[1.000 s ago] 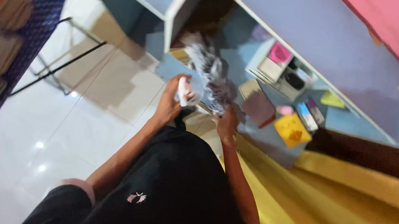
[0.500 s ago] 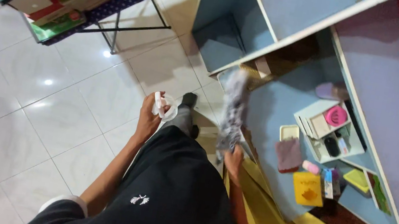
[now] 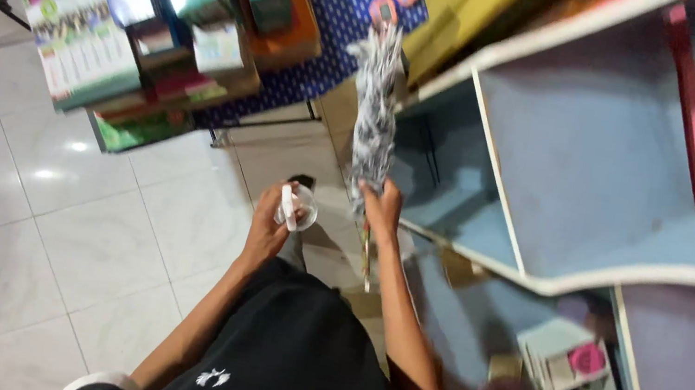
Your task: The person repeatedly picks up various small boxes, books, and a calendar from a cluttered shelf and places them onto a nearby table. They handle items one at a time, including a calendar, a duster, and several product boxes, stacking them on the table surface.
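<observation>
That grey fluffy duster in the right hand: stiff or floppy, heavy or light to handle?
The duster probably handles light: the right hand holds it upright by the base alone. Its fluffy head looks soft and would likely give on contact, though it stands straight, suggesting a stiff core.

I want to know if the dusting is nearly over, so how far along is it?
Done: cannot tell; no shelf surface shows clearly as cleaned. In hand: the right hand holds a grey feather duster raised upright before the blue shelf unit, and the left hand grips a small white spray bottle. Left: the lower shelf holds a white organiser and small items, and the stack of books sits on the side table.
</observation>
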